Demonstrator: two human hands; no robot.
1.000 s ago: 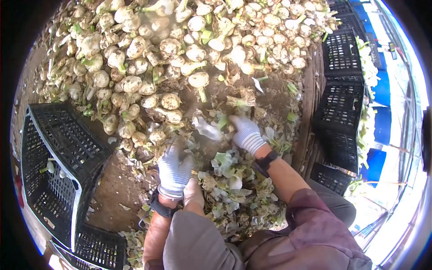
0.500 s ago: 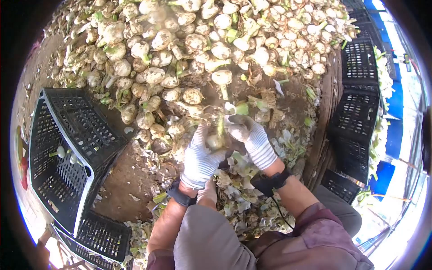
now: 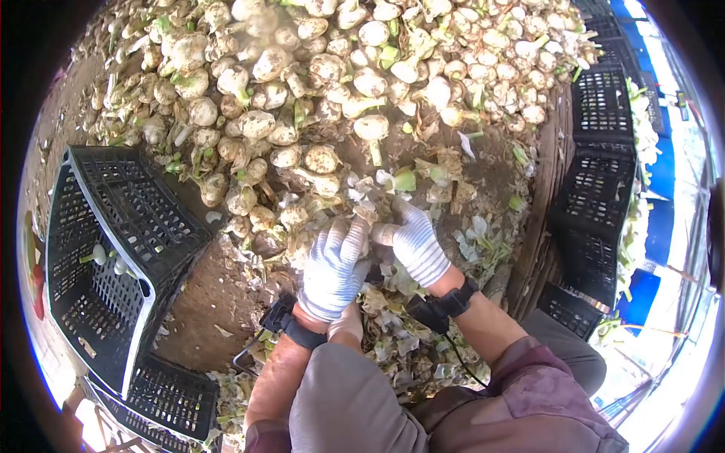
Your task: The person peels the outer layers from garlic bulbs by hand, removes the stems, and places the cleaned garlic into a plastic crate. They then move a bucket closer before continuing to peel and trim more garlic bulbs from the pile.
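My left hand (image 3: 331, 264), in a striped white glove, is closed around an onion whose body is mostly hidden behind the fingers. Pale, papery onion skin (image 3: 365, 210) shows at the fingertips, between both hands. From the right, my right hand (image 3: 417, 245), gloved alike, meets it with bent, soil-darkened fingers closed at the skin; their exact grip is partly hidden. Just beyond lies an onion with a cut green stem (image 3: 405, 180). Loose peelings (image 3: 400, 332) cover the ground below my hands.
A large heap of soil-stained onions (image 3: 325, 72) spreads ahead. At left, a black crate (image 3: 155, 215) lies tipped on its side with a few peeled bulbs inside. More black crates (image 3: 595, 189) line the right behind a wooden board (image 3: 550, 174). My knee (image 3: 347, 400) is close below.
My left hand has rolled over the onion, hiding the bulb and green stem that showed before. My right hand has shifted slightly left and down, its fingers now nearer the left hand.
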